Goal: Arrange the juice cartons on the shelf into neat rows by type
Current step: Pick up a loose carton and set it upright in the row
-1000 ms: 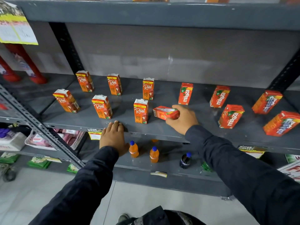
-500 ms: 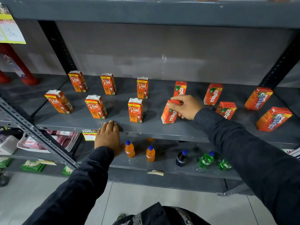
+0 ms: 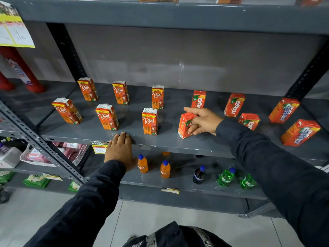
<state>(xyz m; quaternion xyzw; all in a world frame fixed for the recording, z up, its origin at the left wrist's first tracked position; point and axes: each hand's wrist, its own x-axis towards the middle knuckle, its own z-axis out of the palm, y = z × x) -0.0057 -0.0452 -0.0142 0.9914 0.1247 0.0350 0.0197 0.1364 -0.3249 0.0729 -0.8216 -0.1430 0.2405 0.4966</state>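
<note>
Several orange "Real" cartons stand upright in two rows on the left of the grey shelf. Red "Maaza" cartons stand to the right of them. One Maaza carton stands upright near the front; my right hand is against its right side with fingers spread, index finger stretched over its top. At the far right, two orange cartons with blue-white lettering lean at an angle. My left hand lies flat on the shelf's front edge and holds nothing.
The shelf below holds small orange bottles, a dark bottle and green bottles. A slanted perforated metal upright crosses the left side in front of a white basket. The upper shelf overhangs.
My right hand brought the Maaza carton from lying sideways in its grip to standing upright on the shelf, then spread its fingers. My left hand stayed on the shelf edge.
</note>
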